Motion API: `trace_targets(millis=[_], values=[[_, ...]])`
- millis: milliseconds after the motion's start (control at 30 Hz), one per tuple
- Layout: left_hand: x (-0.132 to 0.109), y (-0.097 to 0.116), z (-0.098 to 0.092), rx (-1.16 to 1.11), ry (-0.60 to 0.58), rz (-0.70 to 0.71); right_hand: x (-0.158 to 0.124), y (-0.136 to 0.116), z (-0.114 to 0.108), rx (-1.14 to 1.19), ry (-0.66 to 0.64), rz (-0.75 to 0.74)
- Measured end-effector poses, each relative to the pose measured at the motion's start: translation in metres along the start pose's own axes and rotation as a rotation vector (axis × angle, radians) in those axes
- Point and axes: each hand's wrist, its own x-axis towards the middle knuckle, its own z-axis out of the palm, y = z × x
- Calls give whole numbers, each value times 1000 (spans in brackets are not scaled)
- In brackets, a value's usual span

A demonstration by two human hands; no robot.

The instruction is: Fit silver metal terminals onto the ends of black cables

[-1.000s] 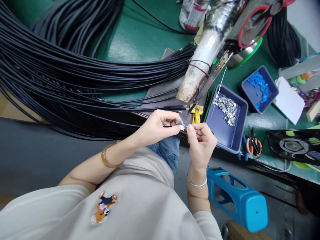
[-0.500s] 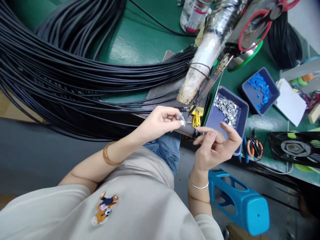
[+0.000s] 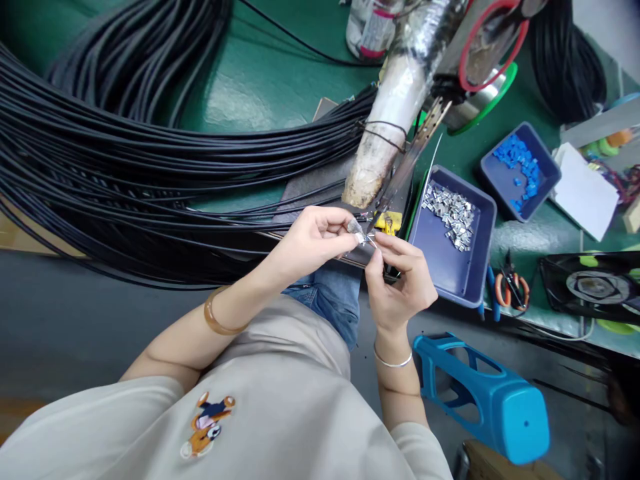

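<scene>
Green tabletop (image 3: 240, 93): my right hand (image 3: 403, 287), spread moments ago, rejoins my left hand (image 3: 317, 237) pinching fine wire (image 3: 373, 244), apparently resuming work.

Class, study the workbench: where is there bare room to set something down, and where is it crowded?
Bare green tabletop lies between the black coil, the cable bundle and the jar. The larger tray has bare floor on the person's side of its metal pieces. It is crowded around the left hand and right hand, near the yellow piece.
</scene>
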Motion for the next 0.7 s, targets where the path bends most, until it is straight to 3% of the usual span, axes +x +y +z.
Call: trace_targets(millis=[700], values=[[0, 0, -1, -17, -6, 6, 8, -7, -3, 29, -32, -6]])
